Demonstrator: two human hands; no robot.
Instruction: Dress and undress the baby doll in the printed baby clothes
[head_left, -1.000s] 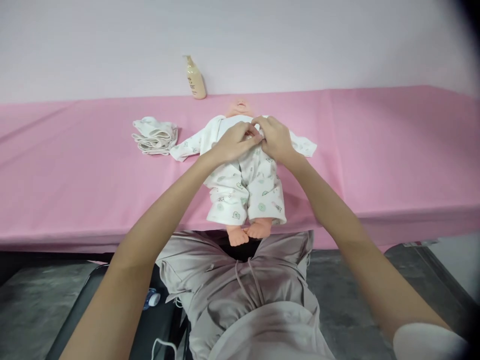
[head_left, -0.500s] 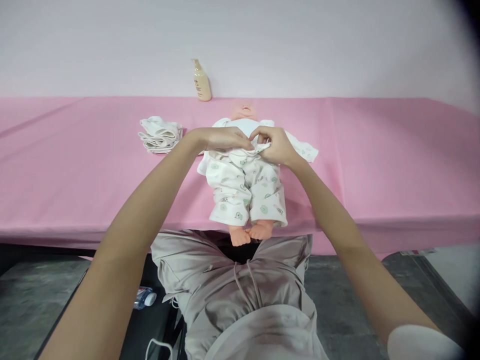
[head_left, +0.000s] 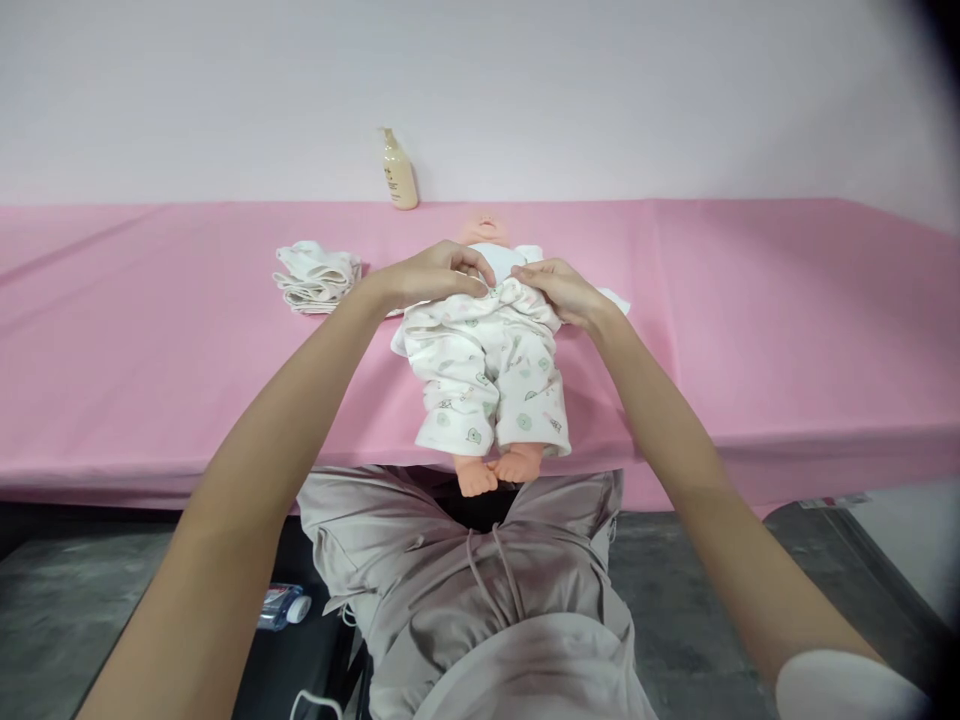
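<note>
Much pink surface (head_left: 750, 320) is stretching away on both sides of the doll (head_left: 487, 380), whose feet are overhanging the near edge (right above our lap). We are gripping its bunched trouser waistband (head_left: 504, 297) with the left hand (head_left: 431, 276) and right hand (head_left: 564, 292), both meeting over its belly.

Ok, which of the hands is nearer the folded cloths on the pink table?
Left. The left hand rests on the doll at its waist, just right of the folded cloths; the right hand is on the doll's far side, further from them.
</note>
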